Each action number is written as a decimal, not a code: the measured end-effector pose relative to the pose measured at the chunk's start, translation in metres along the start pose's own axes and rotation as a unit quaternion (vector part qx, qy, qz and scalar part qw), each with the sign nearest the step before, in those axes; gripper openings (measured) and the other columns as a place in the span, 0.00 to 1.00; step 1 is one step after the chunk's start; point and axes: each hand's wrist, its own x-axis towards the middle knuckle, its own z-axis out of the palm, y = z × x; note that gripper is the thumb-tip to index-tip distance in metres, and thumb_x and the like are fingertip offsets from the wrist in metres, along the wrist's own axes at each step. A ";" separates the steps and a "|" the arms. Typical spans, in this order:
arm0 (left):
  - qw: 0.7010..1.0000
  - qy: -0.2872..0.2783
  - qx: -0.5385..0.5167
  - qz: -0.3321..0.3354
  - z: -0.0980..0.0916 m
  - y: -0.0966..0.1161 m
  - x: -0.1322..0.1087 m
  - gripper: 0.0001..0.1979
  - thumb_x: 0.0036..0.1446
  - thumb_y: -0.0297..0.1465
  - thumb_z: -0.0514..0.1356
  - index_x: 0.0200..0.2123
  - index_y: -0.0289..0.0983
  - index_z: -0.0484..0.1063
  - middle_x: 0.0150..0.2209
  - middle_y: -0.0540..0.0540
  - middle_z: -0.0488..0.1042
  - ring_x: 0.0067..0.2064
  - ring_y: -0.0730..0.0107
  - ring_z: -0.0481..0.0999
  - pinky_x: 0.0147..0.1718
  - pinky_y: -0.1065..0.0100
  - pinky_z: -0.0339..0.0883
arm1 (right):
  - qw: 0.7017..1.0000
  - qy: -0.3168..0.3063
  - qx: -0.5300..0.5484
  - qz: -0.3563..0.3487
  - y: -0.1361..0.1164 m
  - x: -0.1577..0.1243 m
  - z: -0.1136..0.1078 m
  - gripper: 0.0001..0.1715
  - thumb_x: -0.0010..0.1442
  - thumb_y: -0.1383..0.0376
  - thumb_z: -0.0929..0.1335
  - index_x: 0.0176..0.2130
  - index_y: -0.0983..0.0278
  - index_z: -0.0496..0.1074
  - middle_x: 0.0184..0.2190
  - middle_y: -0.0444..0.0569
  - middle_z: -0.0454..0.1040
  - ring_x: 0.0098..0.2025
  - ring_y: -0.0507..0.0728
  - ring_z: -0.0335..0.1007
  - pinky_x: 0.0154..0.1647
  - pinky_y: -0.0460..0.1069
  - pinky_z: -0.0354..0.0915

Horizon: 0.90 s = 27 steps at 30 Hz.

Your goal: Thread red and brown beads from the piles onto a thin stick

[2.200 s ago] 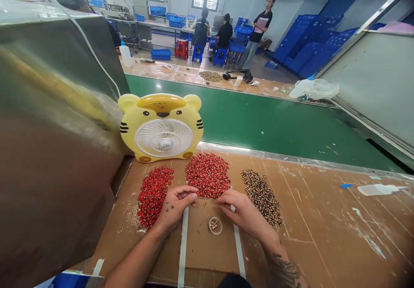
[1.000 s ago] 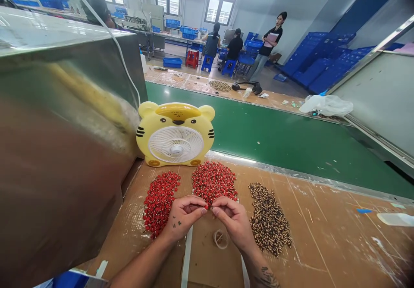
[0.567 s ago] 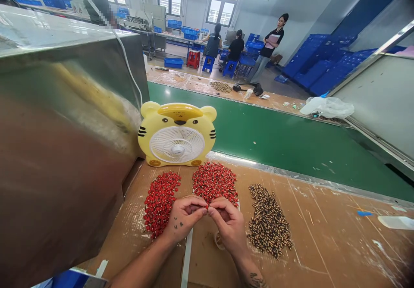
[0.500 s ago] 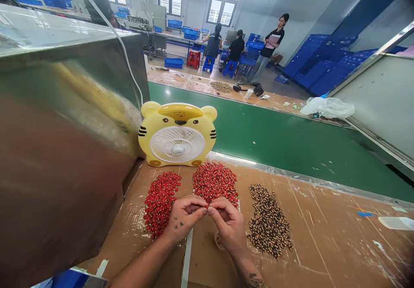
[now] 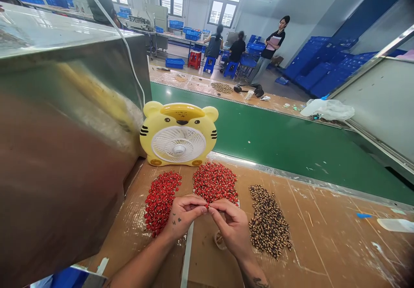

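Observation:
My left hand (image 5: 184, 217) and my right hand (image 5: 229, 226) meet over the cardboard-covered bench (image 5: 323, 236), pinching a tiny red bead (image 5: 207, 206) between their fingertips. Just above them lies a heap of red-and-black beads (image 5: 214, 183), and a second red heap (image 5: 161, 202) sits left of my left hand. A pile of brown-and-cream speckled beads (image 5: 268, 222) lies right of my right hand. A small round ring-shaped dish (image 5: 219, 240) is partly hidden under my right hand.
A yellow tiger-shaped fan (image 5: 178, 135) stands behind the heaps, beside a large steel box (image 5: 61, 141) on the left. A green conveyor belt (image 5: 274, 143) runs behind the bench. Seated co-workers (image 5: 226, 46) and stacked blue crates (image 5: 323, 66) are farther back.
My hands have come together from apart, and their fingertips now meet on the red bead. My right hand has moved over the ring-shaped dish, and the view has shifted slightly.

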 end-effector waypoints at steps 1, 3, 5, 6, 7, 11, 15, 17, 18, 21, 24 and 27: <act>1.000 -0.001 -0.007 -0.004 0.000 0.000 0.000 0.07 0.46 0.33 0.73 0.30 0.37 0.84 0.31 0.42 0.82 0.34 0.65 0.79 0.33 0.69 0.75 | 1.000 0.001 -0.007 -0.007 -0.001 0.000 0.000 0.06 0.63 0.67 0.69 0.35 0.62 0.78 0.31 0.48 0.79 0.34 0.56 0.75 0.36 0.49 0.70; 1.000 -0.005 -0.016 -0.009 0.000 0.002 0.000 0.07 0.46 0.33 0.73 0.30 0.37 0.84 0.32 0.42 0.82 0.34 0.66 0.80 0.33 0.70 0.75 | 0.999 -0.001 -0.024 -0.022 -0.003 -0.001 -0.002 0.06 0.63 0.67 0.69 0.36 0.62 0.78 0.31 0.48 0.79 0.34 0.56 0.75 0.36 0.49 0.70; 1.000 -0.011 -0.014 -0.009 0.000 0.004 0.001 0.07 0.45 0.33 0.73 0.30 0.37 0.84 0.33 0.41 0.81 0.34 0.66 0.80 0.32 0.70 0.74 | 0.998 -0.010 -0.042 -0.040 -0.004 -0.002 -0.004 0.07 0.64 0.68 0.68 0.37 0.62 0.77 0.32 0.49 0.79 0.34 0.56 0.75 0.37 0.49 0.70; 1.000 -0.011 -0.008 -0.007 0.000 0.005 0.001 0.07 0.45 0.33 0.73 0.30 0.37 0.84 0.32 0.42 0.81 0.33 0.66 0.79 0.31 0.71 0.74 | 0.997 -0.016 -0.052 -0.048 -0.005 -0.002 -0.005 0.07 0.64 0.69 0.68 0.38 0.62 0.77 0.33 0.49 0.79 0.35 0.56 0.75 0.37 0.49 0.70; 1.000 -0.009 0.000 -0.005 0.000 0.006 0.001 0.07 0.46 0.33 0.73 0.29 0.37 0.84 0.31 0.42 0.81 0.32 0.67 0.79 0.30 0.71 0.74 | 0.996 -0.021 -0.061 -0.055 -0.006 -0.002 -0.006 0.07 0.64 0.69 0.67 0.39 0.62 0.77 0.33 0.49 0.79 0.35 0.56 0.75 0.38 0.49 0.70; 0.998 0.001 0.054 0.011 0.000 0.007 0.001 0.07 0.48 0.34 0.71 0.29 0.36 0.84 0.28 0.42 0.80 0.30 0.68 0.78 0.29 0.71 0.72 | 0.995 -0.026 -0.082 -0.056 -0.009 -0.002 -0.007 0.08 0.64 0.69 0.67 0.38 0.61 0.77 0.33 0.49 0.79 0.35 0.56 0.75 0.37 0.49 0.70; 0.990 -0.011 0.116 0.080 -0.001 0.009 -0.002 0.05 0.53 0.32 0.68 0.31 0.36 0.84 0.29 0.41 0.82 0.31 0.66 0.80 0.31 0.69 0.74 | 0.997 -0.019 -0.075 -0.025 -0.012 -0.004 -0.006 0.08 0.65 0.68 0.67 0.38 0.61 0.78 0.33 0.49 0.79 0.36 0.57 0.76 0.38 0.49 0.71; 0.980 -0.018 0.143 0.139 0.000 0.012 -0.004 0.04 0.55 0.29 0.67 0.32 0.37 0.83 0.31 0.41 0.83 0.33 0.65 0.81 0.33 0.68 0.75 | 0.997 -0.014 -0.068 -0.018 -0.014 -0.006 -0.006 0.08 0.65 0.67 0.67 0.38 0.61 0.78 0.34 0.49 0.80 0.36 0.57 0.77 0.38 0.49 0.71; 0.973 -0.021 0.156 0.171 0.000 0.014 -0.005 0.05 0.56 0.28 0.66 0.33 0.38 0.83 0.31 0.41 0.83 0.34 0.65 0.82 0.35 0.67 0.76 | 0.998 -0.010 -0.065 -0.019 -0.015 -0.007 -0.005 0.08 0.65 0.67 0.67 0.38 0.61 0.78 0.34 0.50 0.80 0.36 0.57 0.77 0.38 0.49 0.72; 0.950 -0.036 0.187 0.249 0.000 0.018 -0.008 0.08 0.57 0.24 0.64 0.36 0.39 0.82 0.34 0.41 0.83 0.36 0.66 0.82 0.38 0.66 0.76 | 0.998 0.000 -0.061 -0.029 -0.016 -0.012 -0.004 0.08 0.65 0.68 0.68 0.39 0.60 0.78 0.34 0.50 0.80 0.35 0.57 0.76 0.37 0.49 0.72; 0.937 -0.049 0.203 0.279 -0.001 0.019 -0.010 0.09 0.58 0.23 0.62 0.38 0.41 0.81 0.36 0.42 0.83 0.37 0.66 0.82 0.38 0.67 0.76 | 0.998 0.006 -0.053 -0.045 -0.016 -0.015 -0.002 0.09 0.65 0.70 0.67 0.41 0.61 0.78 0.33 0.51 0.79 0.35 0.57 0.76 0.36 0.50 0.72; 0.929 -0.056 0.215 0.298 -0.003 0.019 -0.011 0.09 0.59 0.24 0.62 0.39 0.41 0.80 0.36 0.42 0.83 0.37 0.66 0.82 0.39 0.65 0.77 | 0.996 0.018 -0.041 -0.071 -0.017 -0.016 0.000 0.10 0.63 0.72 0.68 0.41 0.60 0.77 0.33 0.51 0.79 0.35 0.58 0.75 0.37 0.52 0.72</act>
